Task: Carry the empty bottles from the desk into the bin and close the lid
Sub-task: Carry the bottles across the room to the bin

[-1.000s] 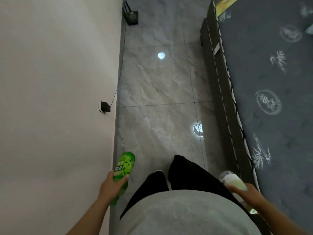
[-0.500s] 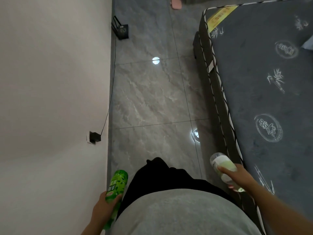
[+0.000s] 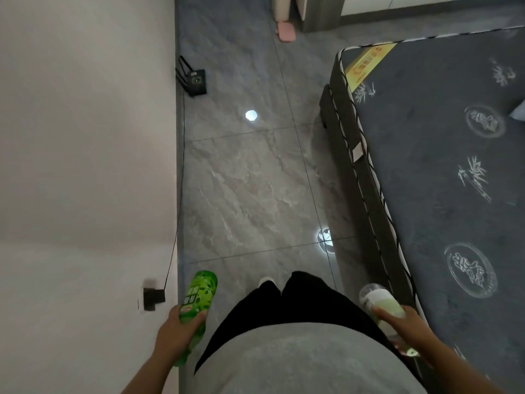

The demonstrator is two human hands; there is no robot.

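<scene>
Between wall [image 3: 85, 166] and mattress [image 3: 443, 180]: left hand [image 3: 177, 334] grips green labelled bottle [image 3: 199, 300], right hand [image 3: 409, 328] grips clear bottle [image 3: 379, 301] with pale-green label, bases forward

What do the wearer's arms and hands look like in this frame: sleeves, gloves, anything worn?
Both forearms are bare: no sleeves reach the part in view. The left hand and right hand wear no gloves, and no rings, watch or wristbands show. No markings or cables on either arm. The rest of the clothing in view is a grey top and black trousers.
</scene>
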